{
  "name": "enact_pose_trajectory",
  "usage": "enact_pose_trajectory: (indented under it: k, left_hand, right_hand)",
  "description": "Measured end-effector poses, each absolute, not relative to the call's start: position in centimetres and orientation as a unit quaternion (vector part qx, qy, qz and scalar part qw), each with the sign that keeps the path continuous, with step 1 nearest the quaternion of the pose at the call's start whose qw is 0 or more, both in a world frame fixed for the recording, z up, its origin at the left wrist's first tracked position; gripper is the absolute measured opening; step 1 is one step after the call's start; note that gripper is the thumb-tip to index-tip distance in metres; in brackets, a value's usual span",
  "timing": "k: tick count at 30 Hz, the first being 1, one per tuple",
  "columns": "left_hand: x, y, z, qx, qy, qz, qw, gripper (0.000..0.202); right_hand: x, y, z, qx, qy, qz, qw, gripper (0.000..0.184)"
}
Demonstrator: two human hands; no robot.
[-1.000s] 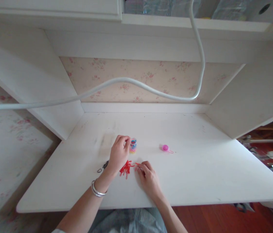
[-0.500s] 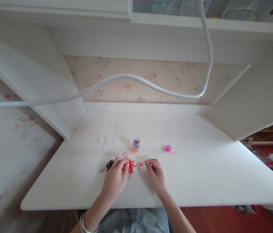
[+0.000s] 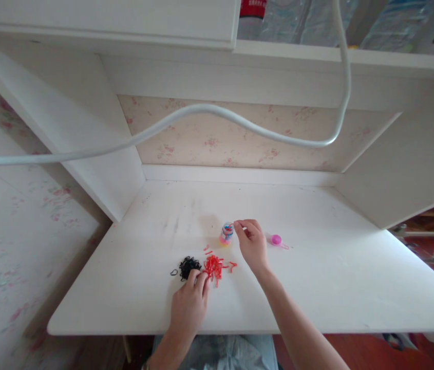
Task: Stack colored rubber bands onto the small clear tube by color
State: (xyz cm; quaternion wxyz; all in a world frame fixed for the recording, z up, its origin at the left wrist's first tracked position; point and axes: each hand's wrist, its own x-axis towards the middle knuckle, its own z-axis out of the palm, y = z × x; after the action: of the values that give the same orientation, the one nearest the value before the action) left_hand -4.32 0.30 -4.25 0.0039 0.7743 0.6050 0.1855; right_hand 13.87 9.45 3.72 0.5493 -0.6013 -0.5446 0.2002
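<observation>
A small clear jar (image 3: pixel 226 234) with coloured bands inside stands on the white desk (image 3: pixel 317 288). My right hand (image 3: pixel 252 243) reaches to the jar's mouth, its fingertips pinched together on something too small to make out. A pile of red rubber bands (image 3: pixel 214 265) lies in front of the jar, with a few strays around it. To its left lies a pile of black bands (image 3: pixel 188 266). My left hand (image 3: pixel 191 300) rests on the desk, fingertips touching the edge of the red pile, between the two piles.
A pink lid (image 3: pixel 276 240) lies on the desk right of the jar. A white cable (image 3: pixel 217 110) hangs across the alcove above the desk. White side panels close in the desk left and right. A shelf above holds bottles (image 3: pixel 251 7).
My right hand has lifted from the red pile up to the jar's mouth. My left hand has pulled back toward me, uncovering the black pile. The view has shifted left.
</observation>
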Motion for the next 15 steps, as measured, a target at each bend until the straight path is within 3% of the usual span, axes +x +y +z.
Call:
enact_pose_trajectory:
  k: [9, 15]
  left_hand:
    - [-4.8, 0.0, -4.7, 0.785, 0.594, 0.176, -0.004, 0.022]
    - [-4.8, -0.1, -4.4, 0.791, 0.585, 0.177, 0.031, 0.021]
  right_hand:
    - [14.2, 8.3, 3.6, -0.621, -0.546, 0.207, 0.523, 0.032]
    - [15.6, 4.6, -0.9, -0.636, -0.555, 0.228, 0.486, 0.032]
